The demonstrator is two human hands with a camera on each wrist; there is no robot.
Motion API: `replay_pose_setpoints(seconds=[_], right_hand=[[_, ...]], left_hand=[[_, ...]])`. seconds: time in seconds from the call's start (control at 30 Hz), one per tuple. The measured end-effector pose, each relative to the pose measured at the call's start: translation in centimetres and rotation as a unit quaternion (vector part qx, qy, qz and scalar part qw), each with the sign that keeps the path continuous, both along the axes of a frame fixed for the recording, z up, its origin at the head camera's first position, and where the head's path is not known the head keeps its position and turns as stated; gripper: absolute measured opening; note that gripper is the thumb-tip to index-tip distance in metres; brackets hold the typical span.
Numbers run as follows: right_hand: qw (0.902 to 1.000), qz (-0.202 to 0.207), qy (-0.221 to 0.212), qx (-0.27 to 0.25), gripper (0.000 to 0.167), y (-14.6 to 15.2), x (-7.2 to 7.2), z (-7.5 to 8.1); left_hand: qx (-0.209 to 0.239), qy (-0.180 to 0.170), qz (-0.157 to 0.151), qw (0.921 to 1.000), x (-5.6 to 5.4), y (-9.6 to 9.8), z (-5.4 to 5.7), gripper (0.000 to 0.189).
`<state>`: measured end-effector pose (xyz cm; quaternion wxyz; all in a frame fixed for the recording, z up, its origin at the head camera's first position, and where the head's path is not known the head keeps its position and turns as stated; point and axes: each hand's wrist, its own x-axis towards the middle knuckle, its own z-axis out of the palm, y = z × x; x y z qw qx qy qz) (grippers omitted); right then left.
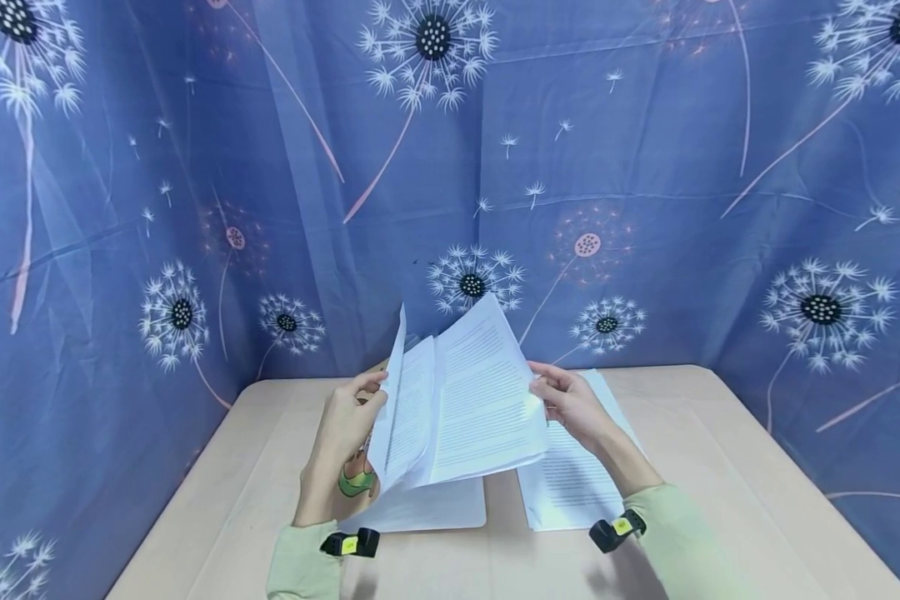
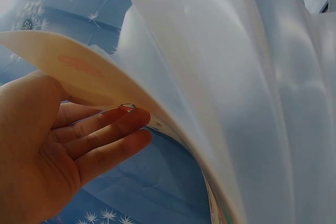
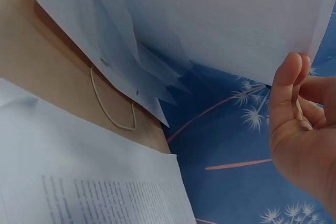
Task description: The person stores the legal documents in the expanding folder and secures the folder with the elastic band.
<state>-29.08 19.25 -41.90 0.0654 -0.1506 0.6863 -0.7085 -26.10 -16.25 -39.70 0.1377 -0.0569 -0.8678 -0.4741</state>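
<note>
A folder with translucent plastic sleeves [image 2: 247, 103] and a cartoon-printed cover [image 1: 357, 482] stands partly opened above the table, its lower part lying flat. My left hand [image 1: 348, 421] holds the cover and leaves at the left, thumb on one side and fingers on the other. In the left wrist view the cover [image 2: 89, 69] bends over the fingers [image 2: 115, 129], and the sleeves fan out to the right. My right hand [image 1: 579, 410] pinches the right edge of a raised printed page [image 1: 480, 392] between thumb and fingers. Whether that page lies in a sleeve, I cannot tell.
Loose printed sheets [image 1: 573, 492] lie on the beige table [image 1: 720, 500] under my right forearm. An elastic cord [image 3: 113, 121] loops from the folder's edge in the right wrist view. Behind the table hangs a blue dandelion-patterned curtain [image 1: 645, 150].
</note>
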Motion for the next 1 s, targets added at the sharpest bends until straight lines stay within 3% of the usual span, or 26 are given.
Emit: replay_pose_setpoints(seconds=[1.0], right_hand=[[0.9996,0.019,-0.018,0.014,0.053,-4.0,-0.7,-1.4]], left_hand=[[-0.003,-0.001,0.0,1.0,0.0,0.2,0.0,0.037]])
